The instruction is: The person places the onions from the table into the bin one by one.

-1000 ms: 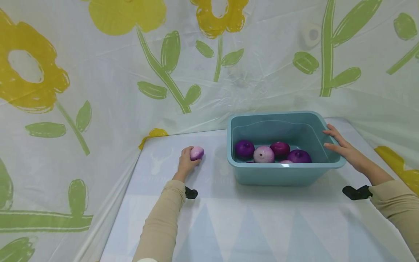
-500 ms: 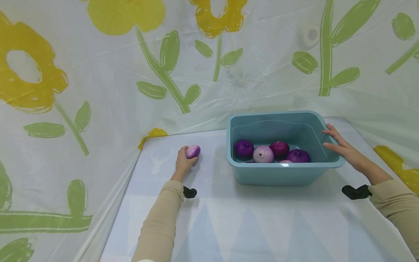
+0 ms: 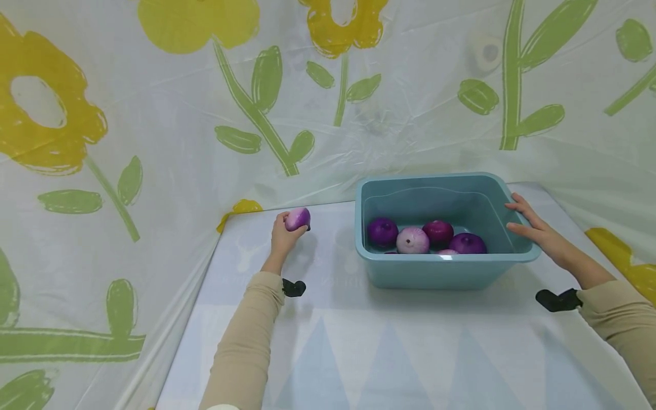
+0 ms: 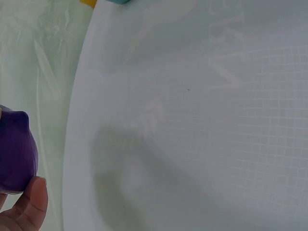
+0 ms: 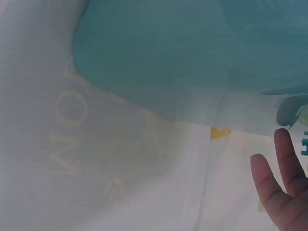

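My left hand [image 3: 283, 236] grips a small purple-and-white onion [image 3: 298, 218] and holds it lifted above the white table cover [image 3: 328, 341], left of a teal plastic tub [image 3: 441, 267]. In the left wrist view the purple onion [image 4: 14, 151] shows at the left edge with a fingertip [image 4: 31, 202] under it. Several purple and pale onions [image 3: 412, 240] lie in water inside the tub. My right hand [image 3: 533, 228] rests with straight fingers against the tub's right rim. In the right wrist view the fingers [image 5: 281, 173] sit beside the teal tub wall [image 5: 192, 53].
A plastic sheet printed with yellow flowers and green stems [image 3: 256, 114] hangs close behind and on both sides of the table. The tub stands near the back right of the table; the near part of the cover lies in front of it.
My left hand has lifted the onion up and slightly away from the table surface. The right hand has stayed on the tub rim.
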Available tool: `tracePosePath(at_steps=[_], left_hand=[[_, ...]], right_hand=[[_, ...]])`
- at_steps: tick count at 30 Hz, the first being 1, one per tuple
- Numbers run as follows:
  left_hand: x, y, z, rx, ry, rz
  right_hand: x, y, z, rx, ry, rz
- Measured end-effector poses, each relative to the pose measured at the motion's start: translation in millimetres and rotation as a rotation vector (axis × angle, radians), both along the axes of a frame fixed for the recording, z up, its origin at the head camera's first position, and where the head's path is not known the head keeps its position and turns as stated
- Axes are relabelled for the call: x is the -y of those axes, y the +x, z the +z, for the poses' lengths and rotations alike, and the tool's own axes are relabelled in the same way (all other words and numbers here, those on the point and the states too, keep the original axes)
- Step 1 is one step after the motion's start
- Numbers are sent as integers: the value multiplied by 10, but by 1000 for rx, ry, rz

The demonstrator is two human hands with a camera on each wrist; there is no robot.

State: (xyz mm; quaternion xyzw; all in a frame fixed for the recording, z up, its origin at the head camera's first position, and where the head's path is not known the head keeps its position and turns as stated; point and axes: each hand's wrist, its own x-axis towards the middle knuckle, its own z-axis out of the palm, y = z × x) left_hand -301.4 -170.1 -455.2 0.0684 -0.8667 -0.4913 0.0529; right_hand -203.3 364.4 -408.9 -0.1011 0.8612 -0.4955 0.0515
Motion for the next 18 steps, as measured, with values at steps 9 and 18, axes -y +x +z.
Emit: tracePosePath(at_steps=[9,18], left_hand=[[-41,-64,264,-37,70,-5],[-174,-108,628,-71,101,-53]], right_hand=[[1,18,-3,-11,-11,8],[-5,18,-10,-9,-16,11]])
